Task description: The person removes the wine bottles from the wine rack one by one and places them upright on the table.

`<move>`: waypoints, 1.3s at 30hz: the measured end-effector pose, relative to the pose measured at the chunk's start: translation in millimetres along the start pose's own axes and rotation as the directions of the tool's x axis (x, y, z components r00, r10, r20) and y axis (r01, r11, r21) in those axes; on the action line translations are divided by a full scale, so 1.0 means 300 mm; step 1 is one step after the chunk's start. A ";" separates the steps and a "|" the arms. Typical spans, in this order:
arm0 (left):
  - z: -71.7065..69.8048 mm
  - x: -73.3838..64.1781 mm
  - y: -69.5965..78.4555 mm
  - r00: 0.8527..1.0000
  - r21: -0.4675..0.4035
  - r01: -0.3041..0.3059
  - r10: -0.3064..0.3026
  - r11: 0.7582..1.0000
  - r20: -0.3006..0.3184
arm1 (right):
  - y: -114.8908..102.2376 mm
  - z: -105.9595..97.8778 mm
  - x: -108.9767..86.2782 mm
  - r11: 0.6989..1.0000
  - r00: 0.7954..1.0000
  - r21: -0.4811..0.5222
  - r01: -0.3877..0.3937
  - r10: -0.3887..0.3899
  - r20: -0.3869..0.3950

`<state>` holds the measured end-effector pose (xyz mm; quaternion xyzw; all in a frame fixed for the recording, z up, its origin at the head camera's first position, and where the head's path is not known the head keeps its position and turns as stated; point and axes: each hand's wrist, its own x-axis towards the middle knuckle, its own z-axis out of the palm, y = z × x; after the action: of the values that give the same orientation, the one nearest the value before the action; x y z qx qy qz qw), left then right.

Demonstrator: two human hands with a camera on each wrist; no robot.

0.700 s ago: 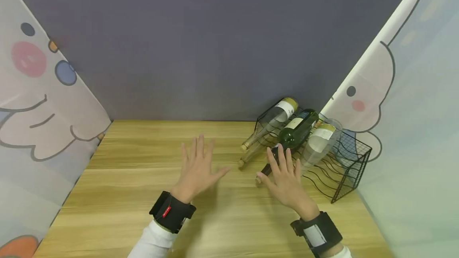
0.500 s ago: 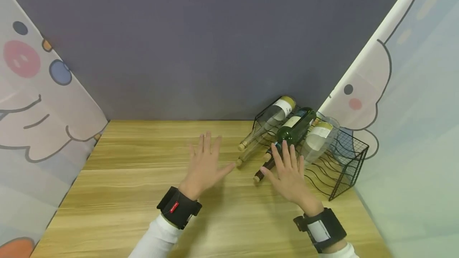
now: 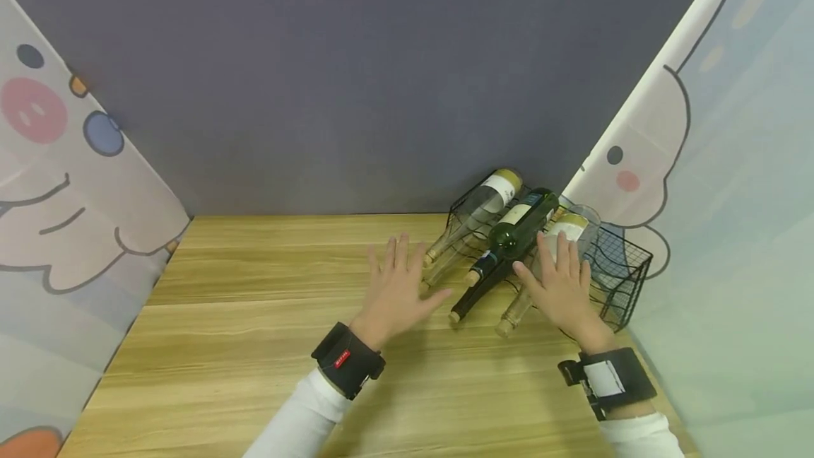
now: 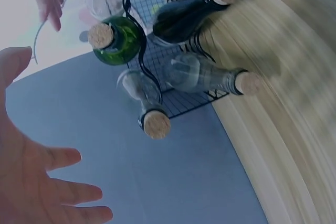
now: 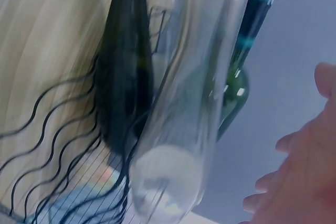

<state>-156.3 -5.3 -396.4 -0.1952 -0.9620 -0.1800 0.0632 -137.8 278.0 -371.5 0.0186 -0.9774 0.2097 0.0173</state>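
White knit-like sleeves [image 3: 300, 412] and black fabric wristbands [image 3: 346, 359] come nearest. Over the streaky wood-grained worktop [image 3: 254, 338], the left hand [image 3: 393, 297] and right hand [image 3: 564, 292] hold nothing, fingers straight and spread apart, the right above a tapering clear glass bottle [image 5: 181, 103]. It lies neck-forward beside a glossy green bottle [image 3: 511, 235] and other corked bottles [image 3: 477, 216] in a black wire rack [image 3: 617, 258] of wavy rods and square mesh. Behind stands a flat, matte grey wall [image 3: 343, 90].
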 end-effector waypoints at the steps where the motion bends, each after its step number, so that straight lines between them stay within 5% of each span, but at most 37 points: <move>1: 0.000 0.002 0.006 1.000 -0.001 -0.003 0.003 1.000 0.003 | 0.013 -0.008 0.004 1.000 1.000 -0.003 -0.011 0.011 -0.003; 10: 0.004 0.017 0.057 0.999 0.011 -0.033 0.033 0.999 0.023 | 0.183 -0.076 0.044 0.994 0.994 -0.006 -0.109 0.109 -0.029; 18: 0.010 0.047 0.111 0.994 0.009 -0.101 0.101 0.995 0.032 | 0.321 -0.096 0.060 0.972 0.964 0.015 -0.235 0.235 -0.120; 27: 0.025 0.075 0.171 0.986 0.074 -0.149 0.142 0.986 0.086 | 0.400 -0.098 0.055 0.944 0.942 -0.034 -0.328 0.323 -0.092; 39: 0.008 0.136 0.259 0.980 0.179 -0.196 0.185 0.964 0.078 | 0.454 -0.047 0.056 0.916 0.915 -0.029 -0.401 0.399 -0.052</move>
<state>-162.8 76.8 -365.8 -0.2855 -0.9528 -0.0765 0.0692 -160.0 407.4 -413.8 -0.1868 -0.9638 0.1902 -0.0034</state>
